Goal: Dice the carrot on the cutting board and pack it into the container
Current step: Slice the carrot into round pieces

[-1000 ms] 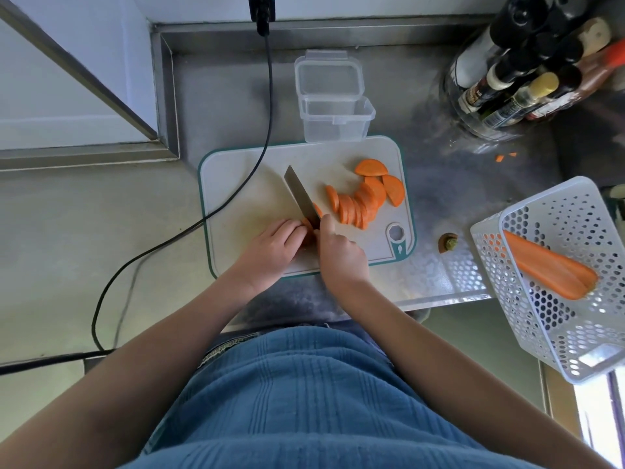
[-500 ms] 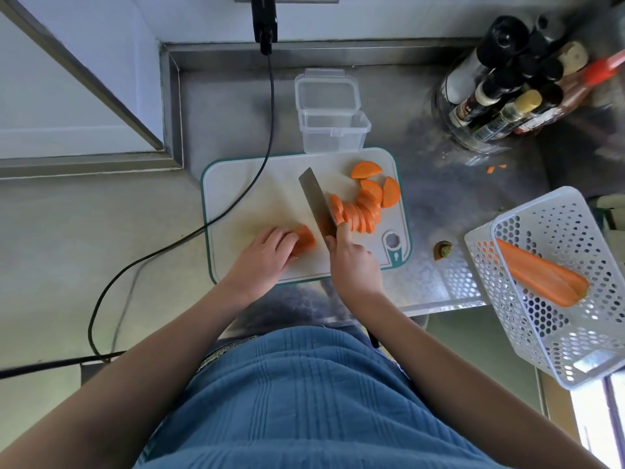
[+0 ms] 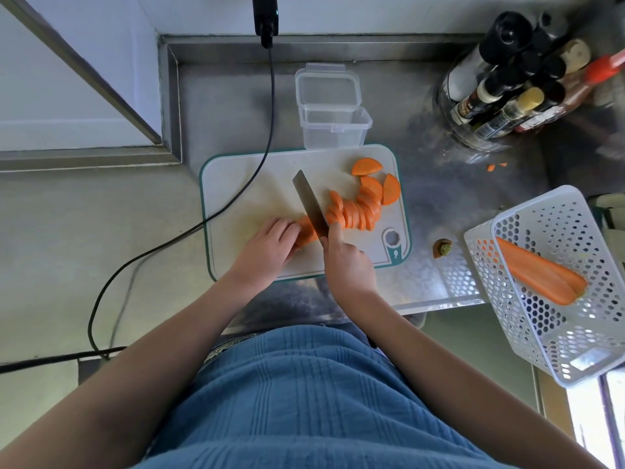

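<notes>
A black cable runs from a plug across the steel counter. Dark-capped bottles cluster in a glass jar. A white perforated basket overhangs the counter edge. A cut stem end lies beside it.

Knife coming back onto carrot stub after pushing slices right. Slices now bunching tighter. Left hand regripping stub. Right hand shifting left with blade.
</notes>
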